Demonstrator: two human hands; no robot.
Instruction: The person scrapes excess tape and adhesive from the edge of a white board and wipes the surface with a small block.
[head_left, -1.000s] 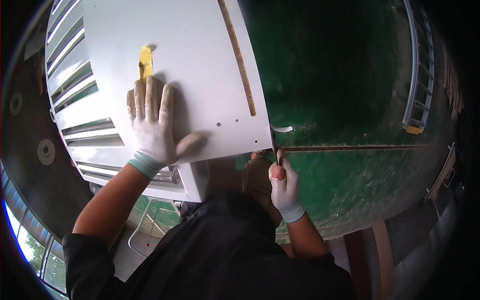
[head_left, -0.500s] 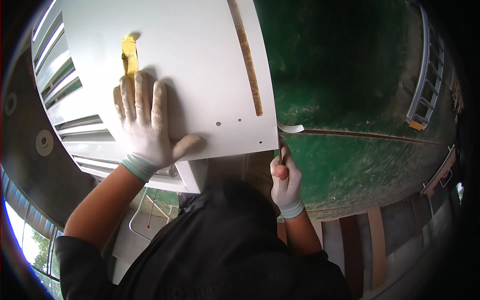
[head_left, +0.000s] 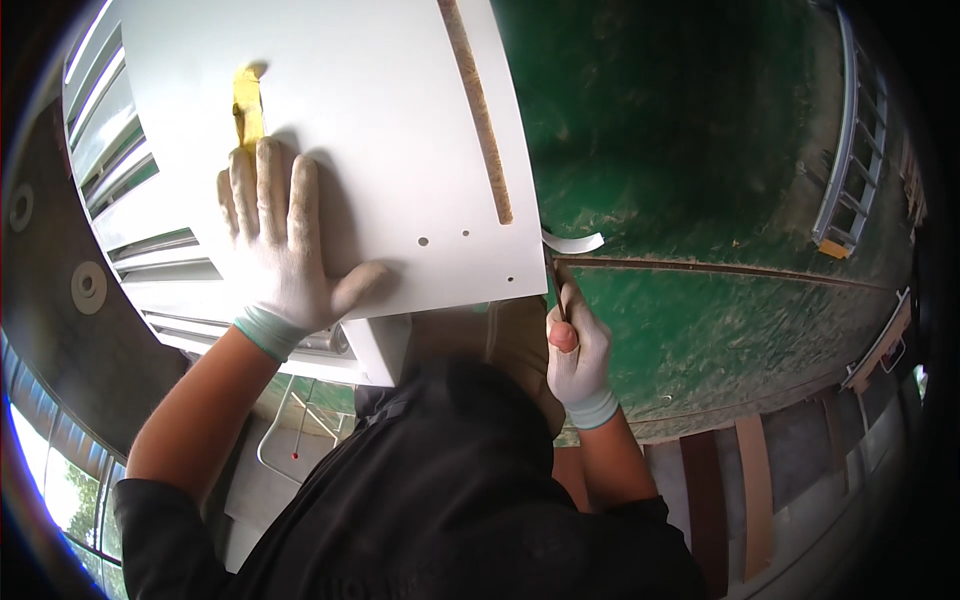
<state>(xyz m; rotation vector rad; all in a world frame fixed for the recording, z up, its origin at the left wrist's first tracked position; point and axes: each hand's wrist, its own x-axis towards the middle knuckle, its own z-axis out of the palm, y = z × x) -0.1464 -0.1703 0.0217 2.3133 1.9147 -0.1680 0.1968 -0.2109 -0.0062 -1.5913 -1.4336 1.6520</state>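
Note:
A white panel (head_left: pixel 380 110) lies before me, with a long slot (head_left: pixel 475 110) of bare brown board near its right edge and small drilled holes by its near corner. My left hand (head_left: pixel 275 260), in a white glove, rests flat on the panel with fingers stretched. Just beyond its fingertips is a crumpled yellow strip (head_left: pixel 248 105). Beside the near right corner, my gloved right hand (head_left: pixel 580 360) is closed round a thin dark blade-like tool (head_left: pixel 557 290), held against the panel's edge; its bare thumb tip shows. A narrow white strip (head_left: pixel 575 243) curls outward from that edge.
Slatted white supports (head_left: pixel 170 255) stand under the panel at left. A metal ladder (head_left: pixel 855 150) lies on the green floor (head_left: pixel 680 120) at right. Brown boards (head_left: pixel 705 500) lie at lower right. A white tubular frame (head_left: pixel 270 440) stands at lower left.
The panel appears shifted slightly left, with my left hand on it. My right hand and the tool sit a little farther up along the edge, and more of the white strip curls out.

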